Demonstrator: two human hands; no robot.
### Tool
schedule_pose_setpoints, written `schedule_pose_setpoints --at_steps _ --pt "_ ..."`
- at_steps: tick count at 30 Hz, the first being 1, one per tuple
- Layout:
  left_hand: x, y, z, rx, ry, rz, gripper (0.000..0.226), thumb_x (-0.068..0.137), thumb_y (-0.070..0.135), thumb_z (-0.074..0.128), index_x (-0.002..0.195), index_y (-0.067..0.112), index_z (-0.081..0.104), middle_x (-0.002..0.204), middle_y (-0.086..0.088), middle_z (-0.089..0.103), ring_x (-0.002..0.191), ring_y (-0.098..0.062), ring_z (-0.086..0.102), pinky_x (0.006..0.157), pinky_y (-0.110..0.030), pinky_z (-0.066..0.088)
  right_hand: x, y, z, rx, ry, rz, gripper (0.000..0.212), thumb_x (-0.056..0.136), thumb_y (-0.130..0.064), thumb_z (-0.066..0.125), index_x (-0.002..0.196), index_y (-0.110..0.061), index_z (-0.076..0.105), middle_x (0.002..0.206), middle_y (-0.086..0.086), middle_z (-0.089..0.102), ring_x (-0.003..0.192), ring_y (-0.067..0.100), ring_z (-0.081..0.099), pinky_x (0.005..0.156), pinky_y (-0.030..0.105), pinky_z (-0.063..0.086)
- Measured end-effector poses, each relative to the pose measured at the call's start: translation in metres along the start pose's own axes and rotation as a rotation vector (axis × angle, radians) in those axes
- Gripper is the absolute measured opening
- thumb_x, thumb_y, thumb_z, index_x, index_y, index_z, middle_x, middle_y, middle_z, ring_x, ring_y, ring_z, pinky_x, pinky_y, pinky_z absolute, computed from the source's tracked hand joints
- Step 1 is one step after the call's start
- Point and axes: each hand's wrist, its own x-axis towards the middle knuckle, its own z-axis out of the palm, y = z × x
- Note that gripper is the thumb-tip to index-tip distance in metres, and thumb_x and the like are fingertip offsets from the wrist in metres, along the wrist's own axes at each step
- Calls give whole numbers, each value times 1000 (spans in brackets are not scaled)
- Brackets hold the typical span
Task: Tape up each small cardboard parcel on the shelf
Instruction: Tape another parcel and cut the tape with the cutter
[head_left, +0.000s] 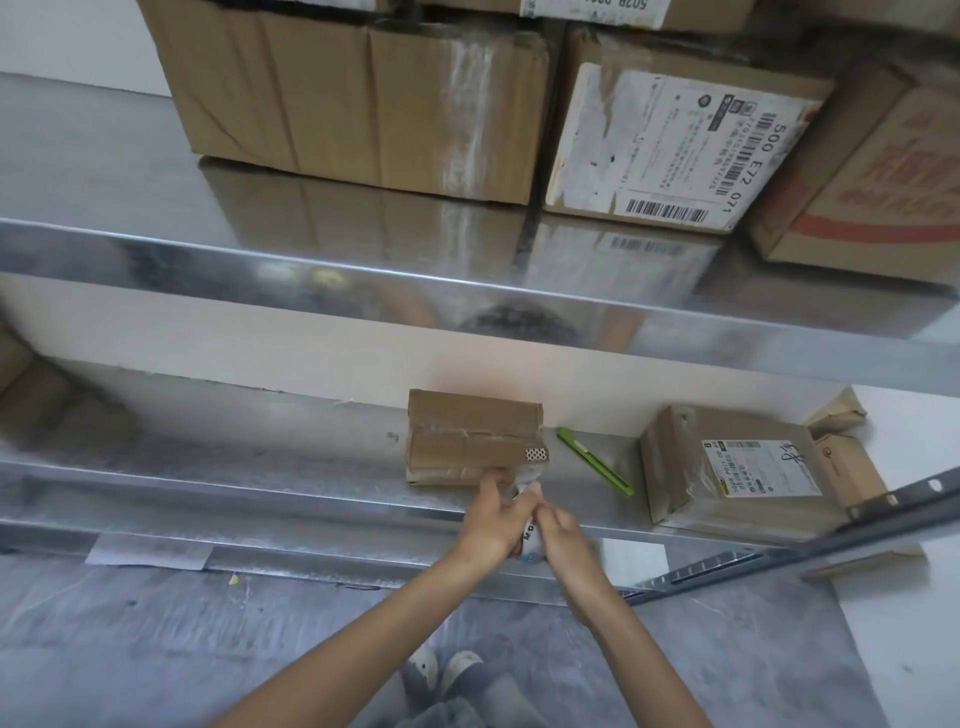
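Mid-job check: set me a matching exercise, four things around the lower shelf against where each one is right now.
Things:
1. plain brown cardboard parcel
2. slim green plastic cutter
3. brown cardboard parcel with white shipping label
4. tape roll with white printed core

Places:
A. gripped by left hand and right hand
B. right end of the grey metal lower shelf
C. lying between the two parcels
D. left of the cutter, just beyond the hands

Pairs: 1-D, 2-C, 3-B, 4-A.

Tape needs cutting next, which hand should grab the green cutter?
Probably right. The green utility knife lies right of the small parcel, nearer the right hand; the left hand is at the parcel's front edge, tape roll between them.
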Motion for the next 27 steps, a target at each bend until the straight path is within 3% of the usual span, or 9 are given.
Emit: schedule_pose_setpoints --at_steps 3,8,11,13,17,19,22,24,27 --pt "3 11 2 -180 -28 -75 23 97 30 52 116 20 45 91 -5 55 59 -8 48 45 -17 37 -2 -2 3 31 -3 33 42 103 -30 28 91 -13 65 79 3 68 74 11 62 47 6 40" --pt "7 9 1 -365 -49 -136 4 99 20 50 100 22 54 95 -6 58 66 -12 55 51 -20 45 4 -8 1 9 -38 77 42 100 -29 33 70 -13 59 59 -2 59 60 10 55 54 17 42" --pt "12 7 -2 -441 -82 -144 9 99 13 48 97 16 57 98 -12 59 64 -18 56 54 -26 47 13 0 -13 -360 -37 -20 51 99 -39 39 64 -12 64 59 -1 65 63 15 62 70 29 49" --pt "15 7 -6 -523 -103 -156 16 99 5 45 95 13 59 91 -13 62 58 -18 60 52 -25 50 17 8 -27 -710 88 -136 48 97 -43 41 68 -14 67 69 3 68 73 23 64 70 34 49" --pt "18 10 -16 -519 -156 -156 19 98 0 42 104 10 57 85 -9 63 48 -11 63 52 -23 55 31 -10 -43 -746 381 -510 11 91 -13 55 91 -14 66 87 8 66 83 29 61 68 34 43" --pt "19 14 -19 -519 -172 -150 17 99 1 43 100 10 57 84 -10 62 48 -11 62 52 -23 55 50 -28 -40 -748 315 -704 26 89 -9 57 113 -14 63 110 9 62 100 29 56 82 31 40" --pt "19 20 -24 -586 -208 -165 12 99 3 46 103 7 56 82 -11 62 52 -12 62 54 -24 55 91 -44 -29 -810 99 -648 46 95 -26 54 140 -22 44 147 7 37 136 26 29 110 30 24" --pt "20 21 -27 -619 -265 -174 18 97 5 50 114 3 55 83 -11 63 60 -13 64 59 -25 56 111 -46 -22 -870 12 -597 51 95 -30 52 144 -24 37 152 6 29 141 24 21 114 32 19" --pt "18 21 -33 -658 -316 -216 34 96 8 55 128 0 49 84 -11 66 67 -15 64 63 -26 55 124 -39 -16 -825 12 -643 48 95 -26 52 141 -19 42 142 7 38 133 22 31 107 22 24"
